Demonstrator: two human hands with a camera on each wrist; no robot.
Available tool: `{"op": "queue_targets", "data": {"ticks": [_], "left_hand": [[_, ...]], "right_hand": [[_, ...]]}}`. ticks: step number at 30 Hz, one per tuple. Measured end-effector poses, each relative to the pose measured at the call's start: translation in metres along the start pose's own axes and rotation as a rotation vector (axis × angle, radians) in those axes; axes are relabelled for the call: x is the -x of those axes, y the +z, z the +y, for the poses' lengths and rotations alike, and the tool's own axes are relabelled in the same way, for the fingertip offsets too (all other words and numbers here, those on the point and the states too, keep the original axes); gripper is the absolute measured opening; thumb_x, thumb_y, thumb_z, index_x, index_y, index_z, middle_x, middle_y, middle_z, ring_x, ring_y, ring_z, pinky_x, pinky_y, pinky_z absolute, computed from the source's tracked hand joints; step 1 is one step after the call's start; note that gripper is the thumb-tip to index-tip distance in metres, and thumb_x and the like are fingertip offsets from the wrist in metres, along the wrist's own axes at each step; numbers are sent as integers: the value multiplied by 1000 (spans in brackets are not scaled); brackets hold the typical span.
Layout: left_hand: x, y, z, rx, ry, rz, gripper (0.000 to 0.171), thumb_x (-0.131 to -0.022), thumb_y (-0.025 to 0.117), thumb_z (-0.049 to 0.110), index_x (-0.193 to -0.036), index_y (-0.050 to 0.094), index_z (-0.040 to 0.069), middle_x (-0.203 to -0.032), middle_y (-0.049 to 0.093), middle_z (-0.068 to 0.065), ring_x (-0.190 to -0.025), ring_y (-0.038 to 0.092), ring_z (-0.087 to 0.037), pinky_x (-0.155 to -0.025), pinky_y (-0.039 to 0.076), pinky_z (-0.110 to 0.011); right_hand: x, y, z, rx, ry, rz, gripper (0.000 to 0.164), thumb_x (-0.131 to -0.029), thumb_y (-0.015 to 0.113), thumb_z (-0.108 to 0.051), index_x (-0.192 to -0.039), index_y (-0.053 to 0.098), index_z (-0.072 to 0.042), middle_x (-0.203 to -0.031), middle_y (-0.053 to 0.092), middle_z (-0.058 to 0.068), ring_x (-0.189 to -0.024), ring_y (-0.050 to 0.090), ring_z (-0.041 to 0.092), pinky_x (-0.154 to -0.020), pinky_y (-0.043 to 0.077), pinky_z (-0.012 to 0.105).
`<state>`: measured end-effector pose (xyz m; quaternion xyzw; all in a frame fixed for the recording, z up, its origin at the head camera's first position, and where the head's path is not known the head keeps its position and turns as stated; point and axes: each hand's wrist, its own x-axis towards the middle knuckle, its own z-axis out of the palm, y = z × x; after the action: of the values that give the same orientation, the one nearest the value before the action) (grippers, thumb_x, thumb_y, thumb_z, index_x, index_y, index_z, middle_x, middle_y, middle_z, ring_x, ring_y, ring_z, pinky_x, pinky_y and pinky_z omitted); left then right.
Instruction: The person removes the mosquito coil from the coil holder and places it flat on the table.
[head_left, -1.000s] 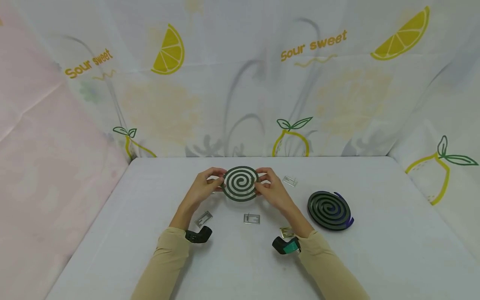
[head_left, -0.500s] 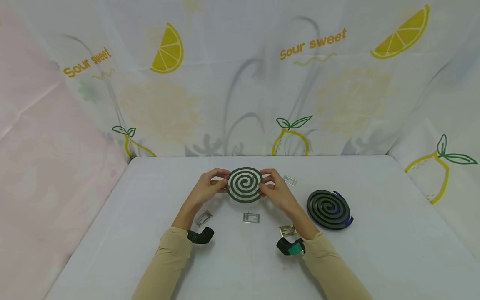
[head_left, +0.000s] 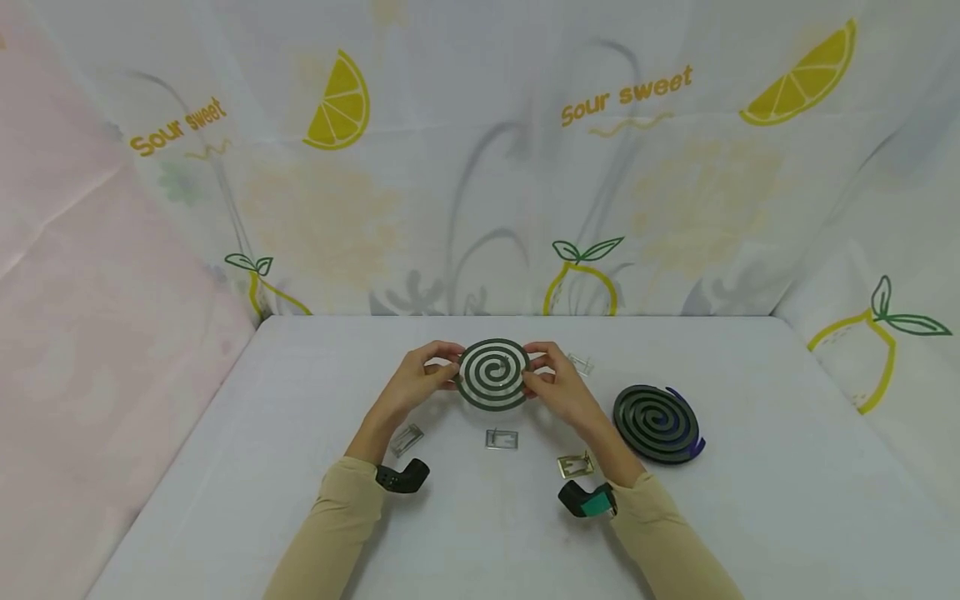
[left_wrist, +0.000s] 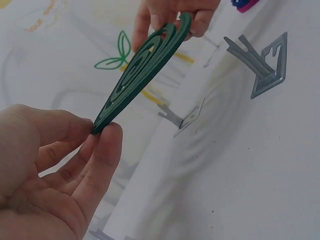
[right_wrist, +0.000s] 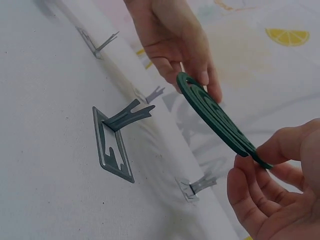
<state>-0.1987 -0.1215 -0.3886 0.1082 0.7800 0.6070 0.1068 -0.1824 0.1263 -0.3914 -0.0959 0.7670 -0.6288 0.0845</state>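
Observation:
A dark green mosquito coil (head_left: 492, 407) is held up above the table between both hands, its spiral face tilted toward me in the head view. My left hand (head_left: 416, 379) pinches its left rim between thumb and fingers. On the opposite rim, the thumb and fingers of my right hand (head_left: 562, 387) pinch it too. Both wrist views show the coil (left_wrist: 150, 82) nearly edge-on, its shadow falling on the table. Below it lies a silver metal coil stand (right_wrist: 131, 118) with a forked prong bent upward.
More coil stands lie around: one silver at the left (head_left: 407, 439), one gold (head_left: 576, 475) by the right wrist, one silver (head_left: 581, 364) behind the right hand. A stack of dark coils (head_left: 656, 421) with purple-blue parts sits right. Printed cloth (head_left: 465, 167) hangs behind the white table (head_left: 480, 533).
Both hands have shifted slightly right and a little nearer with the coil still pinched between them. The gold stand by the right wrist shows more fully. The stack of coils stays put.

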Motion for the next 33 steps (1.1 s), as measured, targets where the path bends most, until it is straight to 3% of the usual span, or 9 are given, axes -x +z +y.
{"op": "queue_targets", "data": {"ticks": [16,24,33], "left_hand": [[2,4,-1,7,15,-43,33,-94,57,9,-126,54,4,-119,52,-19,-90,66,-16,-81,56,-31],[1,6,1,19,37,-49,33,-94,57,8,-126,54,4,-119,52,-18,-90,66,-16,-80,56,-31],[2,15,1,72,8,-32,33,-92,58,4,-125,55,3,-118,53,-17,-90,65,-13,-80,56,-28]], "right_hand": [[10,-10,1,23,-37,-41,41,-92,54,-3,-131,41,-4,-107,48,17,-72,63,12,-73,56,29],[10,-12,-1,39,-33,-11,42,-91,54,-2,-130,42,-6,-109,48,18,-70,63,11,-73,56,32],[11,-18,-1,75,-28,-1,42,-90,54,-2,-130,44,-5,-111,48,19,-71,62,11,-73,56,33]]}}
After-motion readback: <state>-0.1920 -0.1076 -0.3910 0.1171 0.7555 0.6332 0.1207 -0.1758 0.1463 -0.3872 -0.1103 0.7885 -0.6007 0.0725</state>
